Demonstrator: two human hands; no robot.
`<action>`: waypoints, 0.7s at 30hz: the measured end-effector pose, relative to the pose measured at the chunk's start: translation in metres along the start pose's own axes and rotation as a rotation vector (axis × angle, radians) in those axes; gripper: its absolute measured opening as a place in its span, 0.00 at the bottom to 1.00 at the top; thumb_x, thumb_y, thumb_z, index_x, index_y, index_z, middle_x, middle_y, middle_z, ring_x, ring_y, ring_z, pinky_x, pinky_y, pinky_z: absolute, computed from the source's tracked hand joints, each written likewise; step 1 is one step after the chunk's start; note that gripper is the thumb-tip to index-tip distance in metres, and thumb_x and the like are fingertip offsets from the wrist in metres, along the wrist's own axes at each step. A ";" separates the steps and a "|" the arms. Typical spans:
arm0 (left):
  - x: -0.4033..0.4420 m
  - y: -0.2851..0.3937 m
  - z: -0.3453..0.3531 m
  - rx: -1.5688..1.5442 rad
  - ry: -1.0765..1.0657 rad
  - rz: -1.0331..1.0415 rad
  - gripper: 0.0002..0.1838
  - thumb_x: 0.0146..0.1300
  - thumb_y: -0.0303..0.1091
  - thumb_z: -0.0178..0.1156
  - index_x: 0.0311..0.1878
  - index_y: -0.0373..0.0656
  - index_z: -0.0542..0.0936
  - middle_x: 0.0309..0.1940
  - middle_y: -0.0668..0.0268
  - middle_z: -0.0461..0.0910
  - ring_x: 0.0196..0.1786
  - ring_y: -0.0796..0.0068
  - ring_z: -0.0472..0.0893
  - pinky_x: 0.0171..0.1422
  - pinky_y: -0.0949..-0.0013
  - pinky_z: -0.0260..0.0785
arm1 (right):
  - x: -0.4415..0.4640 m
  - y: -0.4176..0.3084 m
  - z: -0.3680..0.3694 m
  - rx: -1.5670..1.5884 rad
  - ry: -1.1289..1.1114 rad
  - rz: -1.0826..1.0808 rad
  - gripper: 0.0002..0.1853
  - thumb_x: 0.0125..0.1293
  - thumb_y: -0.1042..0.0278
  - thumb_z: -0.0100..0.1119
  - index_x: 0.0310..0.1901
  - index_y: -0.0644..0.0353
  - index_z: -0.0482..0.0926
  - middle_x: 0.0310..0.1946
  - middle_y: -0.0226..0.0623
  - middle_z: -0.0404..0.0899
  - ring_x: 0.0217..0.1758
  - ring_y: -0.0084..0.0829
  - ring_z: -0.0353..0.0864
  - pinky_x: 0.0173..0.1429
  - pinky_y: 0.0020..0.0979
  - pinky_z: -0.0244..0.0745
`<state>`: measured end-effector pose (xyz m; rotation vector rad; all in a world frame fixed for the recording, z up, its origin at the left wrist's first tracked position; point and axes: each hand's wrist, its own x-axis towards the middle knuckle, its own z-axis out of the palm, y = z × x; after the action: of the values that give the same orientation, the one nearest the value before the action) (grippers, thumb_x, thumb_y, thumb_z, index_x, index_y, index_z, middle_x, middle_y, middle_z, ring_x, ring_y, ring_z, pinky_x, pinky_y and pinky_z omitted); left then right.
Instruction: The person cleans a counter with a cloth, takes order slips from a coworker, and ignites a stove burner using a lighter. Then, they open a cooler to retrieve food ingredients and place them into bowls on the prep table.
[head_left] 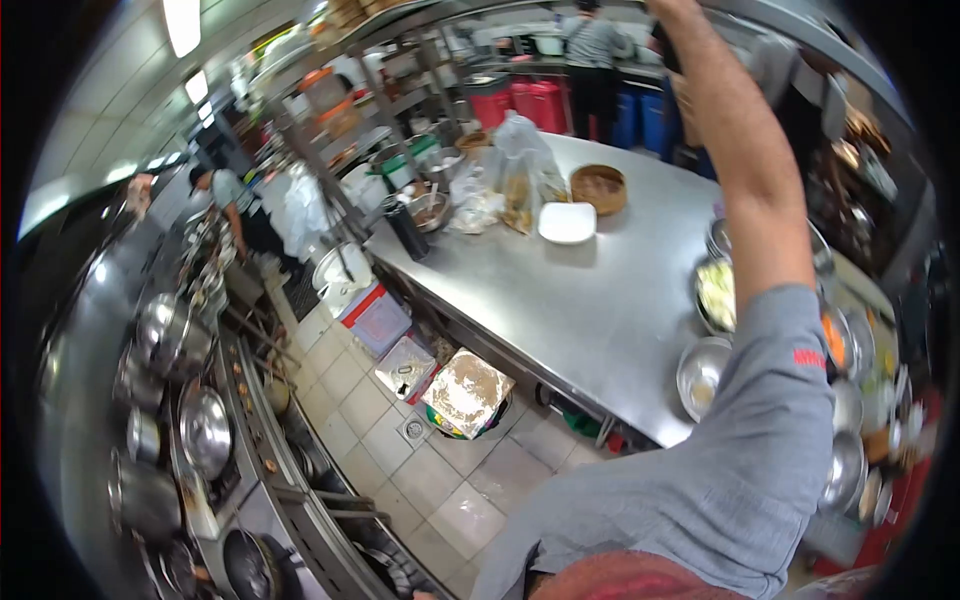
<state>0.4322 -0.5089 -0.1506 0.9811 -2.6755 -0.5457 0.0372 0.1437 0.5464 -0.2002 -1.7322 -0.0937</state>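
Note:
My right arm (745,170), in a grey short sleeve, is raised across the steel worktable to the top edge of the head view. The hand itself lies beyond that edge, so its fingers and anything in them are hidden. At the bottom edge a sliver of skin (424,596) shows, perhaps part of my left hand; its fingers cannot be made out. Beneath the raised arm, a bowl of pale cut vegetables (715,292) and a steel bowl (703,376) stand on the worktable (600,310). Farther back are a white tray (567,223) and a round brown basket (599,189).
Clear plastic bags (520,175) and a dark bottle (404,228) stand at the table's far left. On the tiled floor (440,510) are lidded tubs (377,318) and a stained board (467,392). Pots and a stove line the left. Other people (593,65) stand farther off.

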 end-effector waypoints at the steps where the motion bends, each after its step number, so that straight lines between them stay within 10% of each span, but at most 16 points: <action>1: -0.020 -0.005 0.017 -0.025 -0.045 -0.092 0.11 0.55 0.38 0.49 0.28 0.42 0.76 0.21 0.61 0.75 0.19 0.68 0.72 0.23 0.63 0.61 | 0.008 0.010 0.015 0.000 0.032 -0.037 0.24 0.50 0.58 0.61 0.50 0.56 0.74 0.40 0.52 0.75 0.46 0.48 0.75 0.51 0.46 0.70; 10: -0.183 -0.029 0.112 -0.536 -0.677 -0.940 0.13 0.58 0.38 0.47 0.29 0.41 0.77 0.20 0.60 0.76 0.15 0.68 0.72 0.16 0.66 0.62 | 0.036 0.034 0.127 0.015 -0.031 -0.157 0.24 0.51 0.63 0.59 0.52 0.60 0.71 0.38 0.50 0.76 0.44 0.42 0.75 0.52 0.41 0.68; 15: -0.171 -0.046 0.109 -0.233 -0.574 -0.644 0.15 0.57 0.41 0.49 0.27 0.40 0.77 0.17 0.57 0.76 0.19 0.61 0.76 0.25 0.59 0.69 | 0.016 0.025 0.134 0.107 0.015 -0.247 0.24 0.52 0.66 0.58 0.52 0.63 0.70 0.37 0.48 0.76 0.43 0.39 0.75 0.52 0.38 0.68; 17: -0.160 -0.043 0.116 -0.327 -0.266 -0.678 0.18 0.55 0.45 0.52 0.34 0.37 0.77 0.33 0.50 0.78 0.40 0.53 0.77 0.45 0.54 0.69 | 0.001 0.017 0.133 0.206 0.064 -0.267 0.24 0.53 0.67 0.57 0.53 0.64 0.69 0.37 0.47 0.76 0.43 0.38 0.75 0.52 0.37 0.68; 18: -0.148 -0.035 0.111 -0.280 -0.255 -0.705 0.14 0.51 0.36 0.58 0.40 0.40 0.79 0.26 0.58 0.80 0.27 0.68 0.78 0.31 0.64 0.71 | -0.008 0.012 0.130 0.273 0.090 -0.266 0.24 0.53 0.68 0.57 0.53 0.65 0.69 0.37 0.46 0.76 0.43 0.37 0.75 0.52 0.36 0.68; 19: -0.135 -0.016 0.088 -0.205 -0.310 -0.580 0.21 0.51 0.42 0.57 0.45 0.39 0.77 0.41 0.50 0.77 0.46 0.56 0.77 0.52 0.59 0.68 | -0.018 0.002 0.124 0.347 0.117 -0.258 0.24 0.53 0.69 0.57 0.53 0.65 0.69 0.37 0.46 0.76 0.43 0.36 0.75 0.52 0.36 0.68; 21: -0.114 0.009 0.060 -0.341 -0.246 -0.724 0.22 0.48 0.38 0.58 0.47 0.38 0.76 0.45 0.53 0.77 0.50 0.59 0.76 0.56 0.64 0.67 | -0.044 -0.015 0.106 0.537 0.152 -0.211 0.24 0.53 0.70 0.57 0.53 0.66 0.68 0.37 0.45 0.77 0.42 0.35 0.75 0.52 0.34 0.67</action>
<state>0.4914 -0.4117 -0.2121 1.8533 -2.2192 -1.2788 -0.0612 0.1436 0.4862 0.3755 -1.5617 0.1975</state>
